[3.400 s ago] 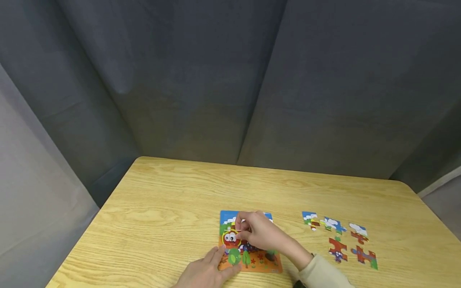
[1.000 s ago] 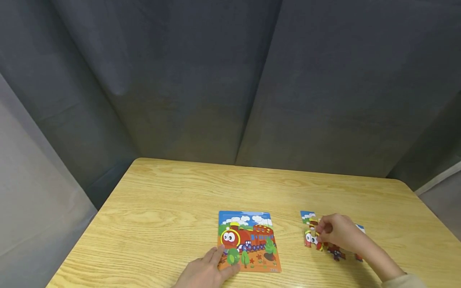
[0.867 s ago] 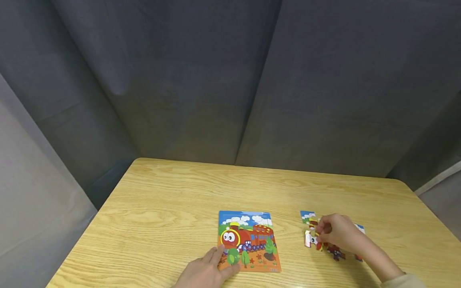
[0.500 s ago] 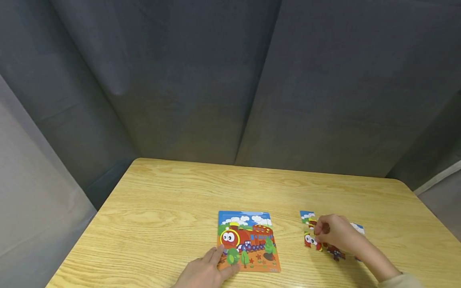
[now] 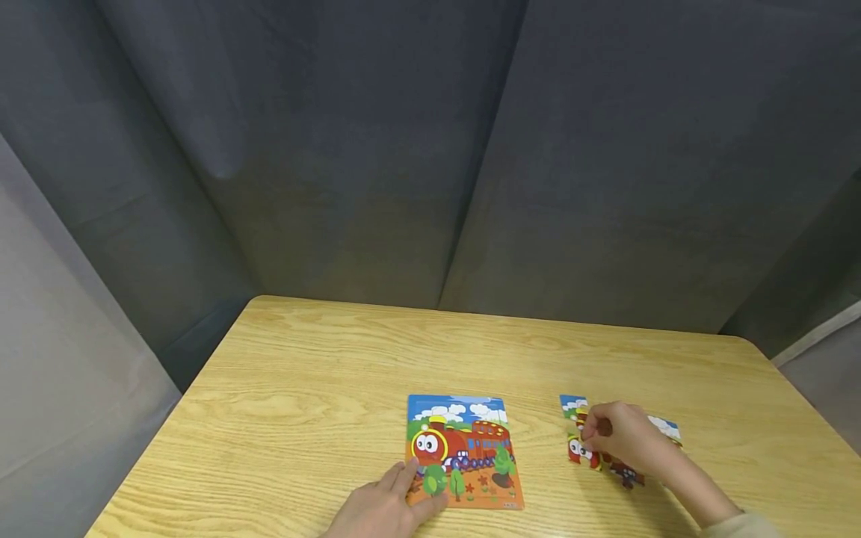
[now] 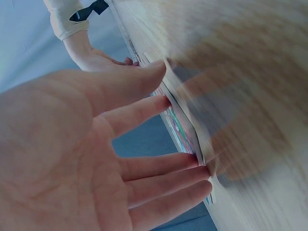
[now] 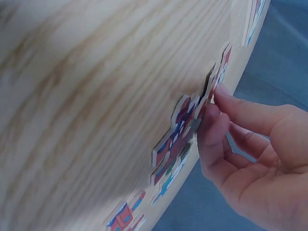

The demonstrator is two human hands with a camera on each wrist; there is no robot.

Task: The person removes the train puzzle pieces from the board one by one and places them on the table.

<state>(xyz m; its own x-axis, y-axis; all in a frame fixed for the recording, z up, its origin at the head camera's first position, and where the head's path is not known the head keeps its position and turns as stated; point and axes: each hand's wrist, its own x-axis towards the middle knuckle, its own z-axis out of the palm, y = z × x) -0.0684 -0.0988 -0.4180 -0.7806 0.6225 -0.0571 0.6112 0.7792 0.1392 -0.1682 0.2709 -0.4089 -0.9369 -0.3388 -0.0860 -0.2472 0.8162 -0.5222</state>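
My left hand rests with straight fingers on the lower left of a square picture board that shows a red cartoon train. At the right, my right hand pinches a jigsaw piece with the train's eyes. In the right wrist view, thumb and fingertips meet at that jigsaw piece, which lies low over the table beside a red and blue wheel piece. A sky-and-chimney piece lies just behind it. My hand hides part of the group.
A cloud piece lies right of my right hand, partly hidden by the forearm. Other train pieces show low in the right wrist view. All lie on a wooden table, backed by a dark grey curtain.
My right hand has gone from above the board to the loose pieces at the right, with the eyes piece now among them. Lately it has shifted slightly left. My left hand has stayed put.
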